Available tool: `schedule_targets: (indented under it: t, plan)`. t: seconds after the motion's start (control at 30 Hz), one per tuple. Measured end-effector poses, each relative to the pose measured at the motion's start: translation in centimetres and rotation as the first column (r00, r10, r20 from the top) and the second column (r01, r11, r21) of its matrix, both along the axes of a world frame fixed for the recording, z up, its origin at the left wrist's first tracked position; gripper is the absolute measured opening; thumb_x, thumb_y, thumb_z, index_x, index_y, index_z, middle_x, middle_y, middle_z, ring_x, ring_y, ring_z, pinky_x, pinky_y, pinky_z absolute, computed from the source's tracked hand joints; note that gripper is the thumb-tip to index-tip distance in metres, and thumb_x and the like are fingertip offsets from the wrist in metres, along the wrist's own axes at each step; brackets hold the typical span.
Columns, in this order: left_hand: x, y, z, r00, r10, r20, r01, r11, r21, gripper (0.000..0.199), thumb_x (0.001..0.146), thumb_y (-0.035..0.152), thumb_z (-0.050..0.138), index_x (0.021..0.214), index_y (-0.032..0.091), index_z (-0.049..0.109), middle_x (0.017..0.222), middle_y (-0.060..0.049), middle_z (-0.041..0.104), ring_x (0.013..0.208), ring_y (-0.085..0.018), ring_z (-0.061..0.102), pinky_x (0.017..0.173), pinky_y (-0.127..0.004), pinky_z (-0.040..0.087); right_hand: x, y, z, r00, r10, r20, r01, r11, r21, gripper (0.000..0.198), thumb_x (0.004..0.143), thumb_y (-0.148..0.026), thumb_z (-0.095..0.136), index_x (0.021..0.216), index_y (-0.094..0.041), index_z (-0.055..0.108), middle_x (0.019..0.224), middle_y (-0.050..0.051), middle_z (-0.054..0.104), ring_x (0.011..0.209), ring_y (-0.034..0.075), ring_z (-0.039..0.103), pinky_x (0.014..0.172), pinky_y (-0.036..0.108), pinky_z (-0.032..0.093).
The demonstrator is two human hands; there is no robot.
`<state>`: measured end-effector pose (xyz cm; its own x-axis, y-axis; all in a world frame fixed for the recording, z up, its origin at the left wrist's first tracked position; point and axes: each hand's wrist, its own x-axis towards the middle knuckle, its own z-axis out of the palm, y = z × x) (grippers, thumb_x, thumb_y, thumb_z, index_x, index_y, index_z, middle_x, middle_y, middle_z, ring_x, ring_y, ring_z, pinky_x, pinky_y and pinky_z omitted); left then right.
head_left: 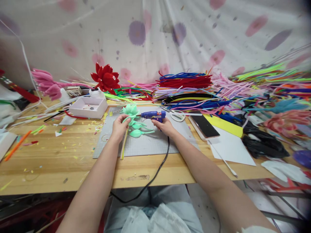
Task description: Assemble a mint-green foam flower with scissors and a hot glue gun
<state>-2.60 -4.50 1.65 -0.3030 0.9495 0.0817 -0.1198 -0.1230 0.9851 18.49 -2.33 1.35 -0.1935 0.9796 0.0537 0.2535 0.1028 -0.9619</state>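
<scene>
My left hand (pixel 119 127) is closed on a mint-green pipe-cleaner flower (pixel 130 110), whose pale yellow stem hangs below the fingers. In my right hand (pixel 164 125) is a blue hot glue gun (pixel 153 115), pointing left. Its nozzle reaches the flower just under the petals; whether it touches cannot be made out. On the grey cutting mat (pixel 155 145) beneath lie mint-green leaf shapes (pixel 139 132), right beside my left hand. A black cord (pixel 159 168) runs from the glue gun down over the table's front edge.
White-handled scissors (pixel 178 116) lie right of the glue gun. Farther right are a black phone (pixel 205 124), paper sheets (pixel 233 150) and a black plastic bag (pixel 264 142). Bundles of pipe cleaners (pixel 186 81) line the back. A white box (pixel 88 108) and red flower (pixel 106 77) stand left.
</scene>
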Motion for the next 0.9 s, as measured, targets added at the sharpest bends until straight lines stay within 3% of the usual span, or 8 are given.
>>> schedule_targets:
  t: [0.5, 0.9]
  plan:
    - [0.01, -0.07, 0.05, 1.0, 0.001, 0.015, -0.001, 1.0, -0.003, 0.032, 0.051, 0.029, 0.075, 0.074, 0.014, 0.06, 0.064, 0.003, 0.055, 0.048, -0.005, 0.042, 0.042, -0.019, 0.031, -0.03, 0.09, 0.05, 0.999, -0.015, 0.043, 0.013, 0.999, 0.033, 0.036, 0.064, -0.053, 0.059, 0.064, -0.017, 0.054, 0.051, -0.002, 0.05, 0.057, 0.012, 0.048, 0.057, 0.025, 0.037]
    - [-0.22, 0.14, -0.36, 1.0, -0.011, -0.009, 0.011, 1.0, 0.005, 0.032, 0.052, 0.031, 0.074, 0.076, 0.015, 0.06, 0.063, 0.003, 0.055, 0.046, -0.005, 0.04, 0.042, -0.019, 0.031, -0.21, -0.05, 0.22, 0.999, -0.011, 0.039, 0.01, 1.0, 0.023, 0.038, 0.062, -0.054, 0.06, 0.066, -0.017, 0.055, 0.051, -0.003, 0.048, 0.055, 0.012, 0.046, 0.055, 0.025, 0.036]
